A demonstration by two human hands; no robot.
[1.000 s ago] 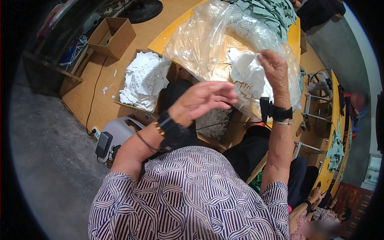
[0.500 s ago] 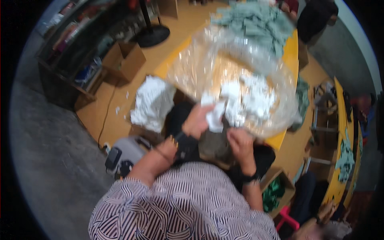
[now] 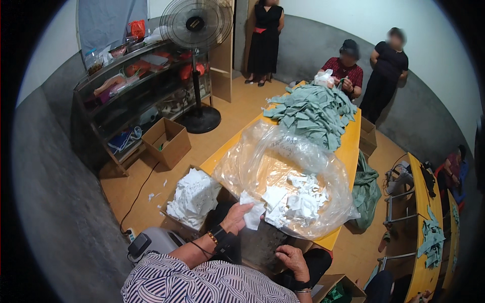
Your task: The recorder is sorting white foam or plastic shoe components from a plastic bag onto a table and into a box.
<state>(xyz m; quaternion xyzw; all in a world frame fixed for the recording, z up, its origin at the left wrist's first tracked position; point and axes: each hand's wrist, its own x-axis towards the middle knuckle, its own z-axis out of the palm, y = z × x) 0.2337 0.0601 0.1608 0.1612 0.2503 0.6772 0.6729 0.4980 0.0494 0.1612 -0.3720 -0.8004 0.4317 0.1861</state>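
At the near edge of the yellow table, my left hand (image 3: pixel 235 218) grips a small white cloth piece (image 3: pixel 253 211) between thumb and fingers. Close by, a loose pile of similar white pieces (image 3: pixel 305 199) lies on a large clear plastic bag (image 3: pixel 270 174) spread over the table. Lower and to the right, my right hand (image 3: pixel 294 260) hangs apart from the cloth, fingers curled in toward the thumb; whatever it may pinch is too small to make out. To the left of my left hand, a cardboard box heaped with white pieces (image 3: pixel 192 199) stands on the floor.
Green cloth pieces (image 3: pixel 313 113) cover the table's far end, where a seated person (image 3: pixel 348 70) handles some. Two other people stand by the wall. A pedestal fan (image 3: pixel 196 65), an open cardboard box (image 3: pixel 166 143) and a shelf (image 3: pixel 111 116) are at left; a green sack (image 3: pixel 365 194) lies right.
My view has tilted upward, bringing the fan and far people into sight. My right hand has drawn away from the white piece, which my left hand still holds.
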